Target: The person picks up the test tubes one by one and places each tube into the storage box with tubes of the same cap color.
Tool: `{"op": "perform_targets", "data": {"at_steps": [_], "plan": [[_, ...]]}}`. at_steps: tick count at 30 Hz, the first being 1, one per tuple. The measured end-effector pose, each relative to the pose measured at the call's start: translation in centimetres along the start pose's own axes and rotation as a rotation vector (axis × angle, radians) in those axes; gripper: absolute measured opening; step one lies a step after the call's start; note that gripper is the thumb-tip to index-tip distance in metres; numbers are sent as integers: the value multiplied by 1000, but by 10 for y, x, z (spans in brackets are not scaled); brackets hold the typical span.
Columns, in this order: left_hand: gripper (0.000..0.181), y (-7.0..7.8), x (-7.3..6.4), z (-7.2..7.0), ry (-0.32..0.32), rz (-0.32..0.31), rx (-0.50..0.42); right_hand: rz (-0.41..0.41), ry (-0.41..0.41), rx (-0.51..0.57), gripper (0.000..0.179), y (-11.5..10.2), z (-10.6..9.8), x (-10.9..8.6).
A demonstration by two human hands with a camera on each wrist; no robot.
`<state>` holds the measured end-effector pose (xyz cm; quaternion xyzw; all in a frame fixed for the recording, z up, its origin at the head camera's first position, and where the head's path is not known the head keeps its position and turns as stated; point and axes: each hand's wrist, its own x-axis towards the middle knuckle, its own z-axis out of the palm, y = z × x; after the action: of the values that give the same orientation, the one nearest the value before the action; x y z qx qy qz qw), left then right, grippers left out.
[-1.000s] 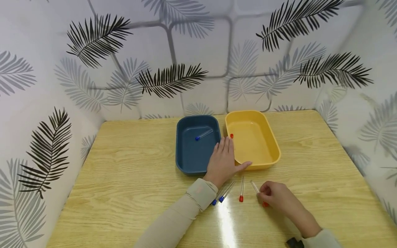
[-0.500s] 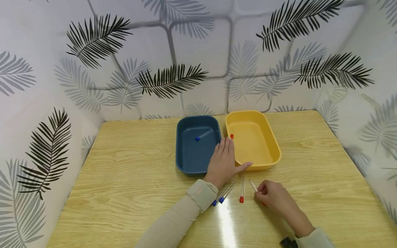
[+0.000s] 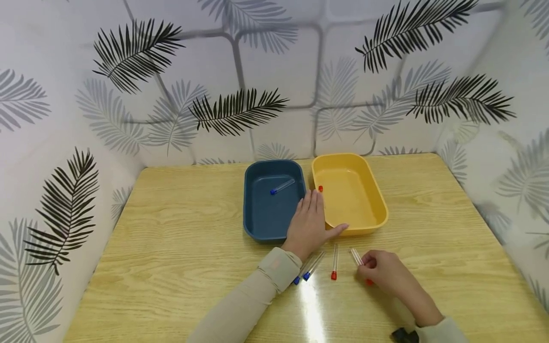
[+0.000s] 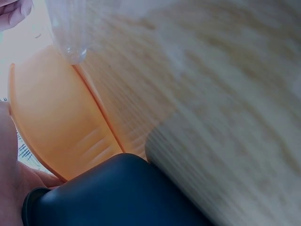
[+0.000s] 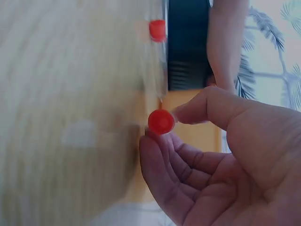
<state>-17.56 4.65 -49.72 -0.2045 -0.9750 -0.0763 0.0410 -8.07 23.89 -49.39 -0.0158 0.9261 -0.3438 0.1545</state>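
My right hand (image 3: 381,272) pinches a clear test tube (image 3: 356,257) between thumb and fingers, close over the table. Its red cap (image 5: 161,122) faces the camera in the right wrist view. My left hand (image 3: 306,226) lies across the adjoining rims of the blue tray (image 3: 253,232) and the yellow tray (image 3: 379,209), fingers straight, thumb spread over the yellow front rim. Left of the held tube lies another red-capped tube (image 3: 334,262). Two blue-capped tubes lie below my left wrist, one (image 3: 314,266) plainly visible, the other (image 3: 297,280) partly hidden by the sleeve.
Inside the blue tray is a blue-capped tube (image 3: 282,186). A red cap (image 3: 320,188) shows in the yellow tray beside my left fingertips. The wooden table (image 3: 171,247) meets a leaf-patterned wall covering (image 3: 279,71) behind the trays. A black object (image 3: 404,335) sits by my right sleeve.
My right hand, pinching the red-capped tube, has shifted slightly left and then back right. My left hand and the trays have stayed in place.
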Motion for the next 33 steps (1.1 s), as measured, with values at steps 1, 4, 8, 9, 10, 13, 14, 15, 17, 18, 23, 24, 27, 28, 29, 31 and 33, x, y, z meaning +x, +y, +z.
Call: {"op": "perform_targets", "data": {"at_steps": [1, 4, 8, 9, 10, 13, 14, 15, 17, 18, 23, 24, 27, 28, 29, 31, 33], "plan": [[109, 0, 0, 0, -1, 0, -2, -3, 1, 9, 11, 1, -2, 0], [108, -1, 0, 1, 5, 6, -4, -26, 8, 25, 14, 3, -14, -2], [109, -2, 1, 1, 1, 5, -8, -82, 10, 24, 20, 3, -39, -6], [109, -2, 1, 1, -2, 4, -9, -91, 6, 24, 22, 3, -47, -6], [109, -2, 1, 1, -5, 4, -10, -102, 3, 25, 24, 2, -55, -7], [108, -2, 1, 0, -11, 6, -14, -117, 17, 17, 31, 3, -80, -6], [108, -2, 1, 0, -12, 7, -15, -121, 30, 14, 33, 3, -89, -5], [108, -2, 1, 1, -12, 8, -17, -126, 42, 15, 35, 3, -97, -4], [108, -2, 0, 1, -10, 7, -22, -144, 67, 8, 38, 5, -110, 1], [108, -2, 0, 2, -11, 7, -27, -155, 74, 8, 40, 5, -115, 4], [108, -2, -1, 2, -9, 6, -44, -189, 78, 71, 46, 5, -132, 24], [108, -2, 0, 2, -7, 6, -47, -187, 75, 84, 47, 4, -134, 28], [108, -3, 0, 3, -3, 6, -47, -172, 73, 88, 50, 1, -137, 40], [108, -3, 0, 3, -4, 6, -47, -168, 77, 87, 50, 0, -137, 44], [108, -3, 0, 3, -5, 5, -47, -169, 79, 89, 51, -1, -137, 48], [108, -3, 0, 3, -8, 5, -41, -169, 85, 97, 50, -3, -135, 57], [108, -2, 0, 2, -14, 5, -40, -177, 89, 125, 48, -5, -131, 66]]}}
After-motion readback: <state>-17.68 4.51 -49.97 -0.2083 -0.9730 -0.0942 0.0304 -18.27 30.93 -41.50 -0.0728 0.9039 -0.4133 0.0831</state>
